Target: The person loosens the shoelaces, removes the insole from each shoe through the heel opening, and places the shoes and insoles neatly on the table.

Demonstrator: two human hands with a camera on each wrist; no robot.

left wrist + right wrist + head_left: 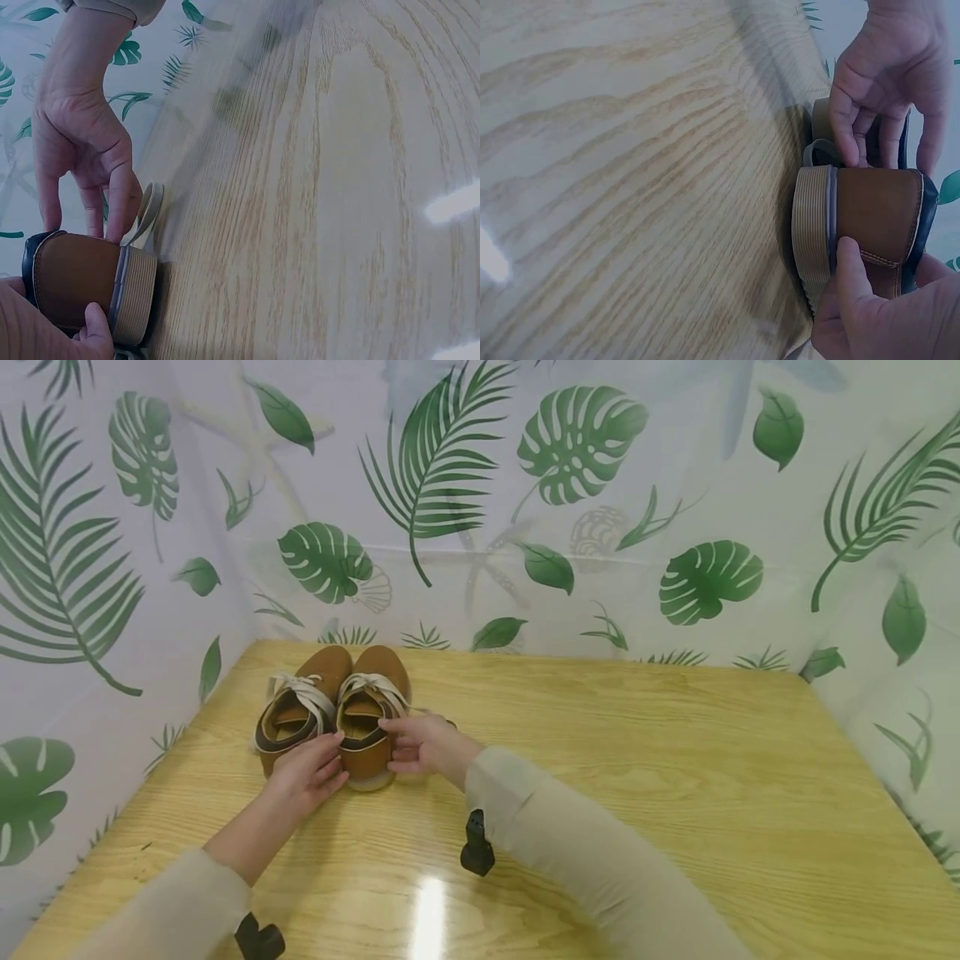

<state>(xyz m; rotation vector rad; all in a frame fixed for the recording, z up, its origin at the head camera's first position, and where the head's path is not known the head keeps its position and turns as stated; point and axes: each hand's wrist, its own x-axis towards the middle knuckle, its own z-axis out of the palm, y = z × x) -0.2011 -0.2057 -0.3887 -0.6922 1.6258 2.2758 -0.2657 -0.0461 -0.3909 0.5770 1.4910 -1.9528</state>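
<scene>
2 brown shoes [322, 667] stand side by side on the table [637, 743]. The left hand [306, 773] and right hand [426, 743], fingers partly bent, hold the right shoe [367, 762] around its heel.

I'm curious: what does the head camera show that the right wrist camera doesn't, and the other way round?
Only the head view shows the left shoe and right shoe all the way to their rounded toes.

Only the right wrist view shows the fine ridges along the right shoe's sole edge and the stitching on its heel.

Both show the left hand and right hand touching the right shoe near its heel, the wood-grain table and part of the leaf-print backdrop.
</scene>
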